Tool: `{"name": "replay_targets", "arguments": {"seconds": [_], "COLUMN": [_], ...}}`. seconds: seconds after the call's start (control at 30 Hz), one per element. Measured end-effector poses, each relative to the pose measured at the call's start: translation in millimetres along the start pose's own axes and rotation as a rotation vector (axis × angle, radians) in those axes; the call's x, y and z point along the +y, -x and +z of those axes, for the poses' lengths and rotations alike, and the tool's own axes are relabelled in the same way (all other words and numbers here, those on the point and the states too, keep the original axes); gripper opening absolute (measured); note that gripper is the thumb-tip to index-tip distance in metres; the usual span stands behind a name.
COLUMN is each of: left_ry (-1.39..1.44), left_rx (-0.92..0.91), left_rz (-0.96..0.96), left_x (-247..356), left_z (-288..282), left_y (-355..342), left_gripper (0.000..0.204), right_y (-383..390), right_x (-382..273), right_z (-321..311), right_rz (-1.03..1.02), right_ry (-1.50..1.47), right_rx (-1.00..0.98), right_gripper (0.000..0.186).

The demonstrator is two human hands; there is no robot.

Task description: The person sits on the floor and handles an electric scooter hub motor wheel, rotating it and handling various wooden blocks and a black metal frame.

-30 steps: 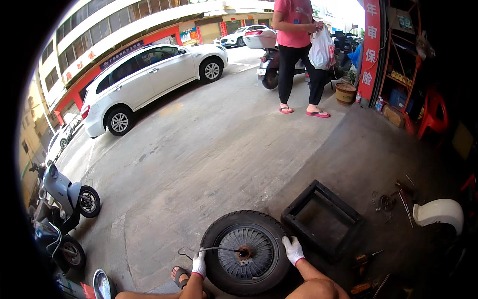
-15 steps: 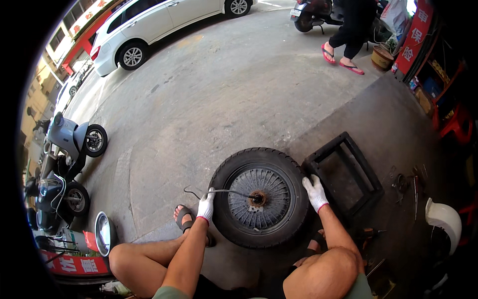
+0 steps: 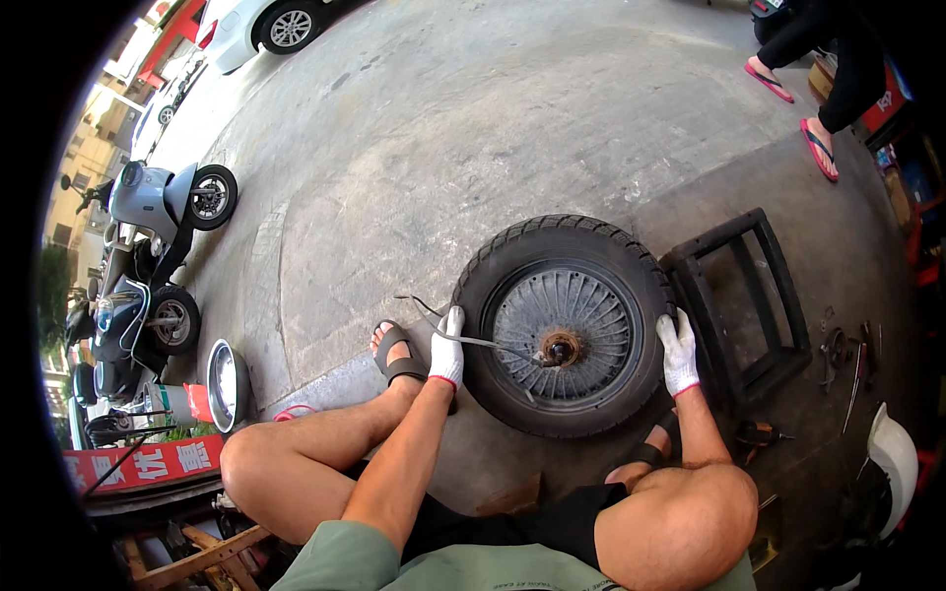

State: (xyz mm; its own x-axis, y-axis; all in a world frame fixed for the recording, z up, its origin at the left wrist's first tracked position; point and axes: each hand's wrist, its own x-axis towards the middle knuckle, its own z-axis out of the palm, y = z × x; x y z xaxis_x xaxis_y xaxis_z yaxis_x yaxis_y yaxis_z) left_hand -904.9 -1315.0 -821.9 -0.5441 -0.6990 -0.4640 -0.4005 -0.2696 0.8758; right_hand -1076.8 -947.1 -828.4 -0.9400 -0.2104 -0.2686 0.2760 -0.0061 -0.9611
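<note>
A spoked hub-motor wheel (image 3: 611, 305) with a thick black tyre lies face up between my feet, its rusty axle (image 3: 560, 351) at the centre. My left hand (image 3: 448, 347), in a white glove, grips the tyre's left side. A grey cable (image 3: 493, 345) runs from the axle across to that hand, and its loose end sticks out beyond it. On the tyre's right side is my gloved right hand (image 3: 678, 353), closed against the rubber with fingers pointing away from me. The fingertips under the tyre are hidden. A black rectangular frame (image 3: 711, 325) lies right beside the wheel.
A drill (image 3: 757, 433) and several hand tools (image 3: 857, 374) lie on the floor at the right. A metal basin (image 3: 227, 384) and parked scooters (image 3: 148, 202) stand at the left. At the upper right a person in pink flip-flops (image 3: 818, 153) is walking.
The view has shifted, and the wheel appears larger with more of its far tread showing. Both hands keep their places on the tyre. The person at the upper right has taken a step rightward.
</note>
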Motion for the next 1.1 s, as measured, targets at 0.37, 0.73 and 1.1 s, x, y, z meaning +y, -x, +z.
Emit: {"name": "replay_targets", "arguments": {"seconds": [0.37, 0.73, 1.1], "left_ry": [0.102, -0.257, 0.010], "left_rx": [0.041, -0.063, -0.163], "left_rz": [0.072, -0.075, -0.206], "left_x": [174, 92, 37], "left_z": [-7, 46, 15], "left_y": [11, -9, -34], "left_gripper": [0.067, 0.074, 0.070], "right_y": [3, 24, 4], "right_x": [-159, -37, -13], "right_z": [34, -17, 12], "right_rz": [-0.180, -0.016, 0.097], "right_ry": [-0.078, 0.151, -0.106], "right_rx": [0.030, 0.257, 0.161], "right_gripper": [0.043, 0.058, 0.054]}}
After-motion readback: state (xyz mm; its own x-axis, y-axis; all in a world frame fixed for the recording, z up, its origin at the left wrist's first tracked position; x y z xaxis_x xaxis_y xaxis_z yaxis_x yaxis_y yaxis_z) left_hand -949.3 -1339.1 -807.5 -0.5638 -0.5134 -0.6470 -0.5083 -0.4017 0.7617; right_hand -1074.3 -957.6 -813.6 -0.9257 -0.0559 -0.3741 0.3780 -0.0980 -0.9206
